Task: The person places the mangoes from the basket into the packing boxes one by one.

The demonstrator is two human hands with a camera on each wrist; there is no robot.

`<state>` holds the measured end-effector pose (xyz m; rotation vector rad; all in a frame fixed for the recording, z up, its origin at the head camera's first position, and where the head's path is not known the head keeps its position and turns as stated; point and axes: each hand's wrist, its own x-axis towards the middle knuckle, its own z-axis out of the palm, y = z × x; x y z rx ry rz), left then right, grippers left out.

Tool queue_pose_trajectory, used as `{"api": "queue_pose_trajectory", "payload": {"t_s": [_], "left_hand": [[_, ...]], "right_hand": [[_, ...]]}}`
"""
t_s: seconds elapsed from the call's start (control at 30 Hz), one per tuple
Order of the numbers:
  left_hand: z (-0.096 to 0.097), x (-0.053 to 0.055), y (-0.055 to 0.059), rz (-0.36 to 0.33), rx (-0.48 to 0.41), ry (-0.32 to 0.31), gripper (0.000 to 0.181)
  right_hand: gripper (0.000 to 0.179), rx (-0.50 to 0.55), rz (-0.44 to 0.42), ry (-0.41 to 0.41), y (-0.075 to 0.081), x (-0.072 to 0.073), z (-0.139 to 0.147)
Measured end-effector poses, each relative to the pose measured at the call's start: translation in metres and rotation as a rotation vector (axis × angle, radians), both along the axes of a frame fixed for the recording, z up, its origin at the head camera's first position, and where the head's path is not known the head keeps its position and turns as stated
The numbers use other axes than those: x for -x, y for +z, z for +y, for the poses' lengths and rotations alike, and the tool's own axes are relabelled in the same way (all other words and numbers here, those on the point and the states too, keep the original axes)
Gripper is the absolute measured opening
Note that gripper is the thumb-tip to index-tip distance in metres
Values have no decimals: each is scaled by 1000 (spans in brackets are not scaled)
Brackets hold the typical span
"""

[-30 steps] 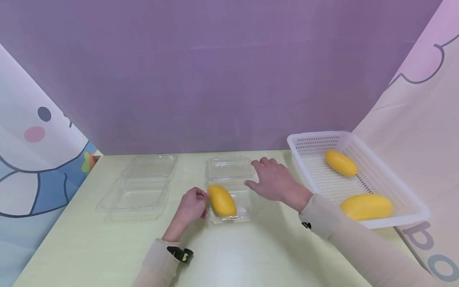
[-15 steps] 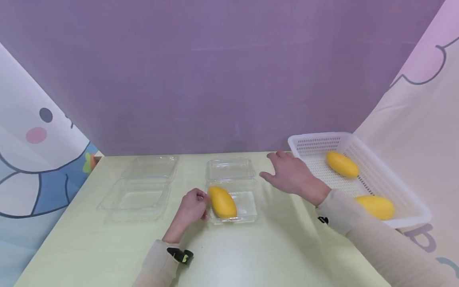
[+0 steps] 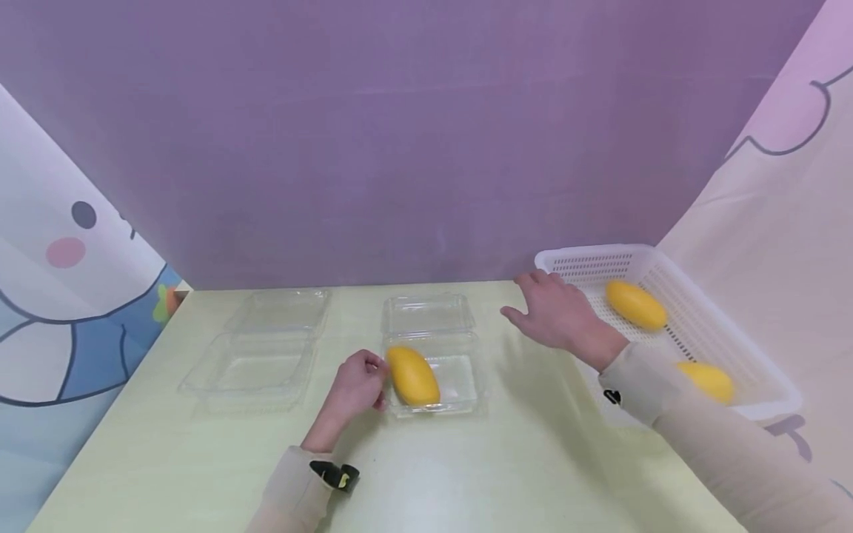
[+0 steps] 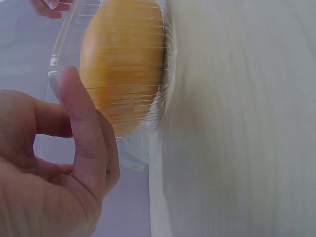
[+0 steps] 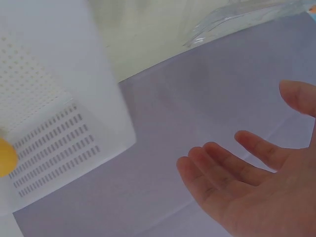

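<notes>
We look forward-down from the head across the table; close-in left wrist shares yellow fruit with it, right wrist the basket.

Beige sleeve, lower left of frame, bears black wrist device with yellow mark; matching sleeve, lower right, shows black fitting.

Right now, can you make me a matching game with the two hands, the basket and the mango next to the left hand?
Things:
1. left hand
2. right hand
3. basket
4. mango beside the left hand

Clues:
A. inside a clear box
B. holding nothing
C. white, with little holes
D. pinching the clear box's rim

Pairs: 1-D, 2-B, 3-C, 4-A
</notes>
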<state>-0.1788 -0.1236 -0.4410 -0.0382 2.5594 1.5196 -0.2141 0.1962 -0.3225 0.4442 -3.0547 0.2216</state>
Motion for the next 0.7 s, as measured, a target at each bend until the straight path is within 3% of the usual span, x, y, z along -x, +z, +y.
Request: {"api": "queue_pose_trajectory", "payload": {"t_s": [0.47,0.7], "left_hand": [[1,0,2,10,11,-1,17],[1,-1,1,12,13,0,17]], "right_hand": [[63,7,-49,-53,-3,11,22],[61,7,-32,-78,-5,17,38]]}}
